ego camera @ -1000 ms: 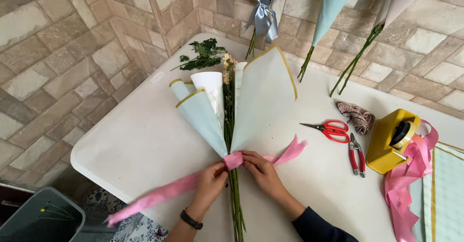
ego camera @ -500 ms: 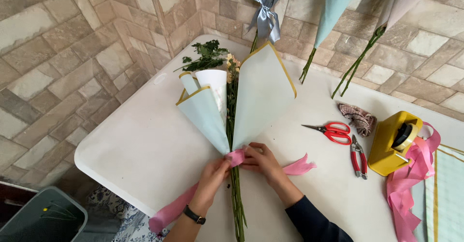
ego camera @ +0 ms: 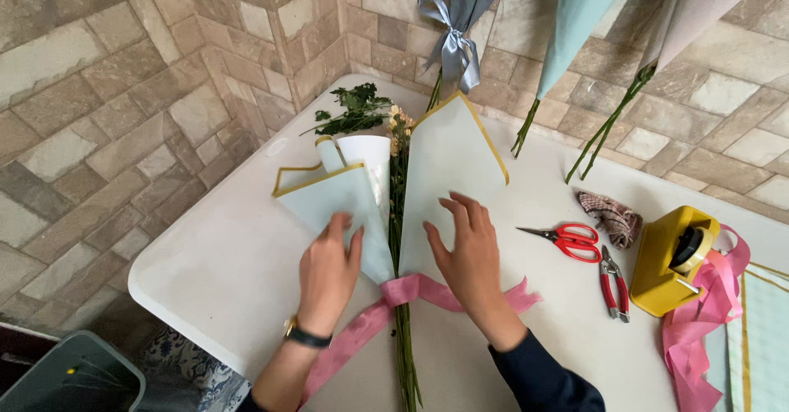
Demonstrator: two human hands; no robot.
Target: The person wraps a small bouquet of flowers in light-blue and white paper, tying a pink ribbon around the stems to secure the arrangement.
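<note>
Nearest the camera, green stems (ego camera: 404,363) run down off the near edge of the white table (ego camera: 205,272), below both wrists. Just above them a pink ribbon (ego camera: 411,290) is tied round the bouquet's neck, its tails trailing down to the left and out to the right, lying just below the heels of both palms.

The left hand (ego camera: 327,268), with a dark watch band at the wrist, lies flat with fingers spread and released on the left fold of the pale blue, gold-edged wrapping paper (ego camera: 448,173); it grasps nothing. The right hand (ego camera: 468,252) rests the same way on the right fold, fingers loose and fanned, only pressing on the sheet. Between the two sets of fingertips the stems run up the middle of the wrap.

Beyond the fingertips the paper opens into points, with small pale flowers (ego camera: 399,124) and green leaves (ego camera: 353,109) showing at the top.

Right of the right fingers, well apart, lie red-handled scissors (ego camera: 571,239), red pliers (ego camera: 612,284), a crumpled cloth (ego camera: 610,216) and a yellow tape dispenser (ego camera: 674,260) with more pink ribbon beside it.

Farthest off, wrapped bouquets (ego camera: 464,17) hang on the stone-tiled wall.
</note>
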